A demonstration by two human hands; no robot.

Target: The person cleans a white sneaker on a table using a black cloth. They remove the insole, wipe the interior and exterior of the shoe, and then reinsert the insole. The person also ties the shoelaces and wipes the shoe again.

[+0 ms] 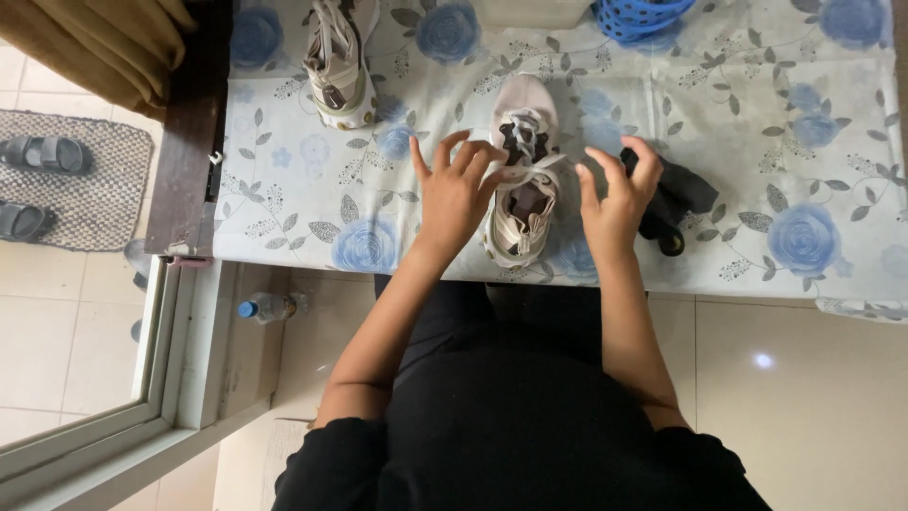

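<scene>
A pale pink sneaker lies on the flower-patterned tablecloth, toe pointing away from me. My left hand and my right hand sit on either side of it, each pinching one end of the white shoelace that is stretched across the shoe's opening. A second, matching sneaker stands at the far left of the table. A dark cloth-like thing lies just right of my right hand.
A blue basket sits at the table's far edge. A plastic bottle with a blue cap lies on the tiled floor under the table's left end. Dark sandals rest on a grey mat at the left.
</scene>
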